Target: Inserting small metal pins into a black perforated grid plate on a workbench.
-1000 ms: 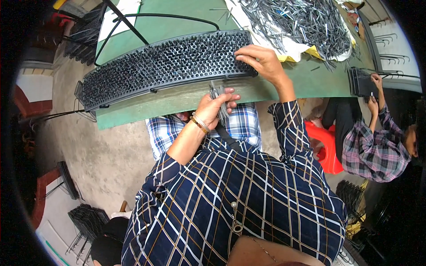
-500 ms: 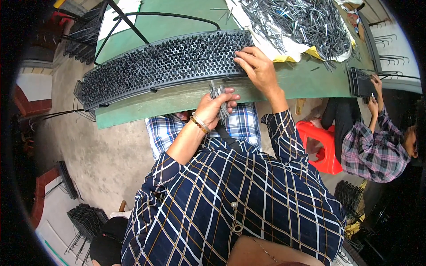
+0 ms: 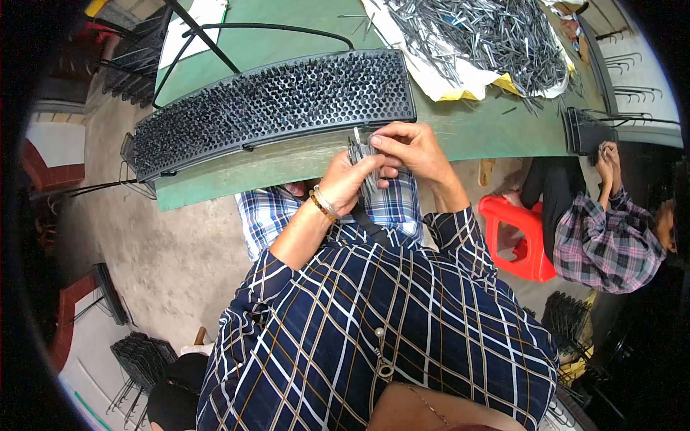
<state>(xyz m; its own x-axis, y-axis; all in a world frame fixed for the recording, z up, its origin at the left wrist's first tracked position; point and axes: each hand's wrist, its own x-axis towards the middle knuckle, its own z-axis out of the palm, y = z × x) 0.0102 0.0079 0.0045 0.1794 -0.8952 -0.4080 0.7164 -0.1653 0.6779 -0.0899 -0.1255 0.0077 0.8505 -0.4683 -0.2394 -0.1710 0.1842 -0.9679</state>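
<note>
In my left hand [image 3: 346, 179] is a bundle of thin grey-black rods [image 3: 363, 154], standing roughly upright, with one pale tip above the rest. My right hand [image 3: 417, 152] is at the bundle's right side, thumb and fingers pinched together; what lies between them is hidden. Just beyond both hands, a long black rack [image 3: 325, 128] full of round holes leans tilted on the table, propped on a bent black metal frame [image 3: 287, 26]. Dark rods stick out of many holes, densest toward the left and middle; more bare holes show at the right end.
A large heap of loose rods [image 3: 489, 43] lies on a white and yellow sack [image 3: 460, 93] on the green table [image 3: 489, 133]. At the right, a co-worker [image 3: 607, 244] handles a dark rack [image 3: 593, 133] beside a red stool [image 3: 521, 237]. Stacked black racks [image 3: 140, 352] stand lower left.
My right hand has left the right end of the rack and come down toward me to the bundle. My left hand still holds the rods, nearly in place.
</note>
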